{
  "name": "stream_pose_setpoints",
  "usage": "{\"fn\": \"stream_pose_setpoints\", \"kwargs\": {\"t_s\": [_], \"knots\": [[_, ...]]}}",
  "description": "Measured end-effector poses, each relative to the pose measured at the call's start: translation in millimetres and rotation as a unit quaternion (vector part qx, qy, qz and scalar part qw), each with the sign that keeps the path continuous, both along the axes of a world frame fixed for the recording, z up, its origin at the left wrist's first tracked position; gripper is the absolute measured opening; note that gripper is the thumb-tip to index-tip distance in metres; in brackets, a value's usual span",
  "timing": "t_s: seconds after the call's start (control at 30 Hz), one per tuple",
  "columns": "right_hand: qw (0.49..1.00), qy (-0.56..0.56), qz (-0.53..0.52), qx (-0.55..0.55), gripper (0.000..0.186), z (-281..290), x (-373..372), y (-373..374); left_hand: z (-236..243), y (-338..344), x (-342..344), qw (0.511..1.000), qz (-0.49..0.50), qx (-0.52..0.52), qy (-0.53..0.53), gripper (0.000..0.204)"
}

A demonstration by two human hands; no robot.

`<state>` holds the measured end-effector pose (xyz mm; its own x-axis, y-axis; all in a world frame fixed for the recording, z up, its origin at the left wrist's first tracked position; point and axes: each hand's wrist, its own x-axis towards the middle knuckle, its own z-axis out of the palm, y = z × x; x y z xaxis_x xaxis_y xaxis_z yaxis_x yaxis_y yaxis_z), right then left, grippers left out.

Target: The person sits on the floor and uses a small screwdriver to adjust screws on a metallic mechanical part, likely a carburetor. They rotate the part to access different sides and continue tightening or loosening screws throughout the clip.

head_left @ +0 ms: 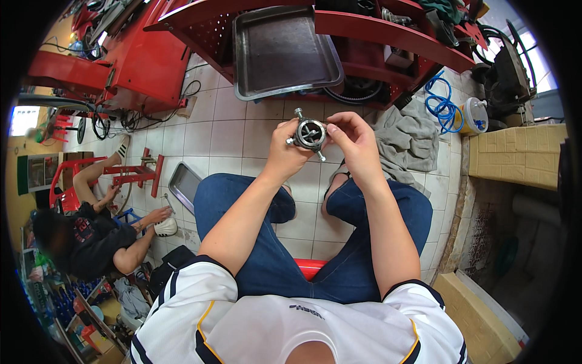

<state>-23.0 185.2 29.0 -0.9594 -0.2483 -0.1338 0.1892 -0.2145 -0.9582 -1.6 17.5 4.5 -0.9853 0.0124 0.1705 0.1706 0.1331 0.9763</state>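
Note:
Above my knees, my left hand (pixel 286 148) is closed around a round metal part with bolts (pixel 310 134). The part has a dark ring-shaped body and a shiny crosspiece in its open centre. Silvery bolt heads stick out around its rim. My right hand (pixel 357 141) is at its right side, thumb and fingertips bent together against the edge of the ring. The left fingertips are partly hidden behind the part.
Ahead stands a red tool cart with a metal tray (pixel 285 54). A grey cloth (pixel 407 136) lies on the tiled floor, near a blue hose (pixel 442 104) and white bucket (pixel 474 115). At left, a seated person (pixel 85 242) works beside a red stand (pixel 139 170) and small tray (pixel 185 185).

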Motion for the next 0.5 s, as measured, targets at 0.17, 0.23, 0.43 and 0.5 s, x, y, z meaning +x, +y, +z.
{"fn": "stream_pose_setpoints", "kwargs": {"t_s": [0.17,0.23,0.43,0.5], "knots": [[0.999,-0.001,-0.001,0.041,0.015,-4,-1,1,3,4,2,0.993,0.005,0.056,-0.107,0.021],[0.998,0.003,0.006,0.069,0.014,-9,-3,5,8,3,-1,0.988,-0.005,0.042,-0.151,0.021],[0.998,-0.013,0.026,0.062,0.014,-8,-3,8,6,-1,1,0.989,-0.032,0.024,-0.141,0.023],[0.998,-0.010,0.034,0.058,0.014,-6,-2,7,7,-3,0,0.989,-0.037,0.028,-0.144,0.024]]}}
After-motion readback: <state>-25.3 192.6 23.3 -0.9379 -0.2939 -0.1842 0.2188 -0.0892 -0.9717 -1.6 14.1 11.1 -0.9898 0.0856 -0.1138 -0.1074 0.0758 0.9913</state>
